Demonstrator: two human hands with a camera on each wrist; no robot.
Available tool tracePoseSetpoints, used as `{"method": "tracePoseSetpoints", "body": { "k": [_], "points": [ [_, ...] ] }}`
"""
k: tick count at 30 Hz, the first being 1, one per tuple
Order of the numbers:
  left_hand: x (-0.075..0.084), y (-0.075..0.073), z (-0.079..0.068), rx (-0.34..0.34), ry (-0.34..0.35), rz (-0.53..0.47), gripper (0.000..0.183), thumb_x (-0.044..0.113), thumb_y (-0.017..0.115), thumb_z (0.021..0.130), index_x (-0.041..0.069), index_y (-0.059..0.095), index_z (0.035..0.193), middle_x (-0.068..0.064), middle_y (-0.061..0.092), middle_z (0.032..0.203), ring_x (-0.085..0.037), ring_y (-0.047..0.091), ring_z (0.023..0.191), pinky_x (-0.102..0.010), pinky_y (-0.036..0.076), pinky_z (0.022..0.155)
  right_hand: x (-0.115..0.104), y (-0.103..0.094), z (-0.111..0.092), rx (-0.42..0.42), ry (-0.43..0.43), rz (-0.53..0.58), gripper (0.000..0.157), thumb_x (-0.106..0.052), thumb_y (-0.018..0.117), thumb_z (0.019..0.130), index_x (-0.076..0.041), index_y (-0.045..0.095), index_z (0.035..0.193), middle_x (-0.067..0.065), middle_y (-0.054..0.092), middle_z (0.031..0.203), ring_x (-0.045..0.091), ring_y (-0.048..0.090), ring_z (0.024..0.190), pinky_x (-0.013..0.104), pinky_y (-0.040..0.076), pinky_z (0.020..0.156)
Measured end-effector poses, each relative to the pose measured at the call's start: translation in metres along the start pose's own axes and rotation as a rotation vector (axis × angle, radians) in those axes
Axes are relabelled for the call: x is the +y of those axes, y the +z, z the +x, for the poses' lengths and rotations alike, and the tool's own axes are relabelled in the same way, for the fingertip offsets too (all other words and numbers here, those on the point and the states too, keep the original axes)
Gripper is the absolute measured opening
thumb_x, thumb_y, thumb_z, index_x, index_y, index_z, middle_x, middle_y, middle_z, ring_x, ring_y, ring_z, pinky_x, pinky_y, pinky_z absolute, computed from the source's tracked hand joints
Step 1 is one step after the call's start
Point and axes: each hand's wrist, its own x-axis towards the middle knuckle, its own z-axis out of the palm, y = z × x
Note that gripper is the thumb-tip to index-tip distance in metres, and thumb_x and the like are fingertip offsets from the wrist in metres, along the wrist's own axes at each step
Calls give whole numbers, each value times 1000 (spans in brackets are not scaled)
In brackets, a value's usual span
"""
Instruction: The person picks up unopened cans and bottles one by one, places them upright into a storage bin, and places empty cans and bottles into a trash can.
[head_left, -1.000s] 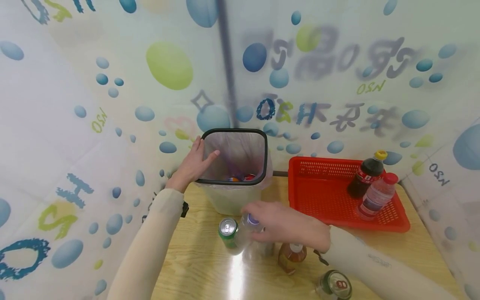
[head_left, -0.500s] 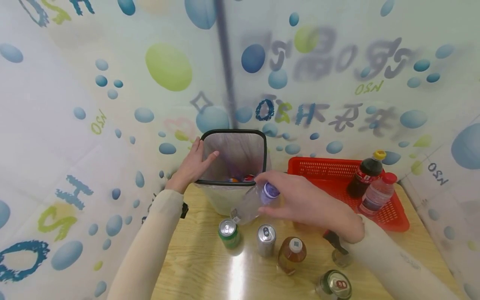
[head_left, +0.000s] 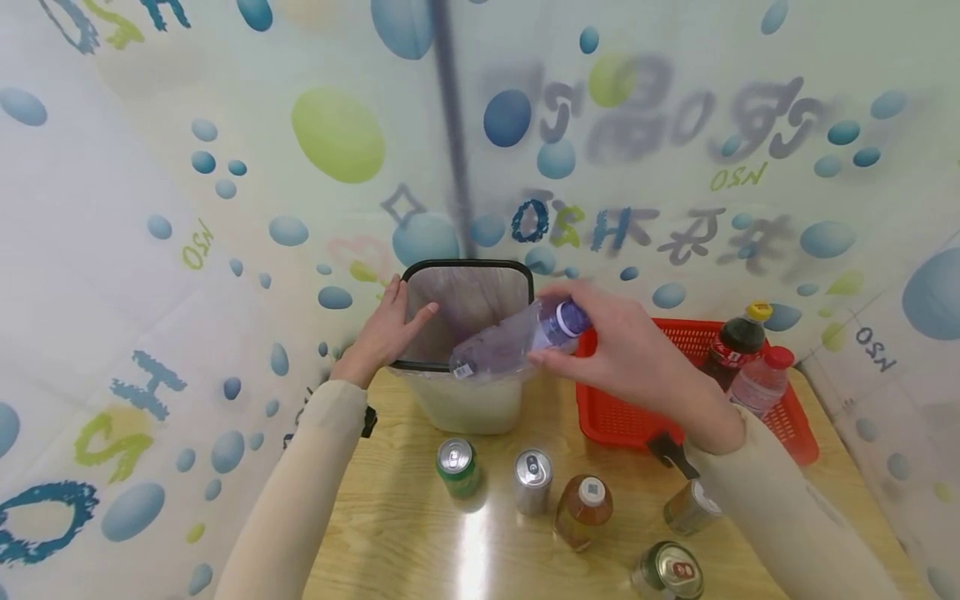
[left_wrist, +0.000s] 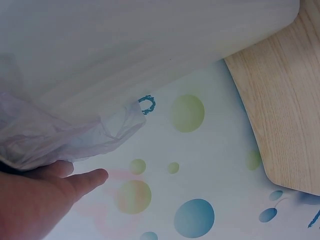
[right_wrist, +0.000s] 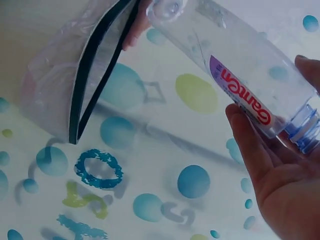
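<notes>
My right hand (head_left: 626,346) grips a clear plastic bottle (head_left: 495,343) near its blue-purple capped end. The bottle slants over the front right of the black rim of a lined trash bin (head_left: 480,404), its base towards the opening. A purple and red label (right_wrist: 240,90) faces the right wrist camera. My left hand (head_left: 386,329) rests at the bin's left rim, thumb extended over the opening and fingers along the outside. In the left wrist view its fingers lie beside the loose edge of the bin liner (left_wrist: 100,135).
On the wooden table (head_left: 405,533) stand a green can (head_left: 457,468), a silver can (head_left: 533,482), an amber bottle (head_left: 583,512) and two more cans on the right. A red basket (head_left: 630,417) holds a cola bottle (head_left: 735,346) and a pink-capped bottle (head_left: 761,383). Printed sheets enclose the space.
My right hand has lifted the clear bottle from beside the green can, up and right, to the bin's rim. The bottle has tilted towards lying flat. My left hand has stayed put.
</notes>
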Motion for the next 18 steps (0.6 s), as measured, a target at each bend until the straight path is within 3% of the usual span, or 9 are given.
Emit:
{"method": "tracePoseSetpoints", "body": {
  "k": [7,14,18],
  "points": [
    [-1,1,1,-3,-6,-10,98,67,34,105,-5,0,162,-19,-10,172,-36,-1,158,-52,12,126,22,18,26,70,-1,-51,61,-31,84,89,-5,56,137,7,66,115,19,62,96,36,58,81],
    [0,2,3,-3,-12,-4,102,71,34,103,-3,0,163,-17,-11,172,-35,0,159,-53,12,126,38,42,59,-63,89,-151,67,-35,79,93,-2,51,143,16,64,129,28,66,105,42,60,88],
    [0,2,2,1,-17,0,101,70,35,103,-3,1,163,-16,-11,172,-35,0,159,-52,13,126,45,55,75,-130,84,-206,66,-35,78,94,-2,50,144,17,62,134,30,65,112,43,58,94]
  ]
}}
